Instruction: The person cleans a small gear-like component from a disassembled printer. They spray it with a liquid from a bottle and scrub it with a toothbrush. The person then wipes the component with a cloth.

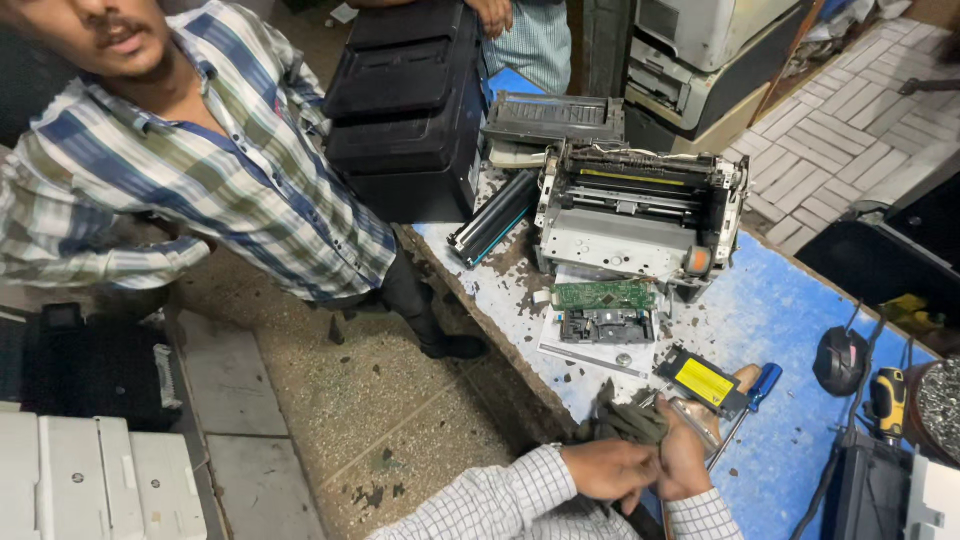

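My right hand (688,455) grips a small black module with a yellow label (704,381), held just above the near edge of the worn blue table (790,300). My left hand (610,468) is closed right beside it, on a dark grey-green cloth (632,420) bunched against the module. A blue-handled screwdriver (762,384) lies on the table just past the module. Both my sleeves are white with a fine check.
A stripped printer chassis (640,210), a green circuit board (603,295) and a long toner cartridge (492,220) lie further up the table. A black printer casing (405,100) stands behind. A person in a striped shirt (200,160) stands left. A yellow drill (886,398) sits right.
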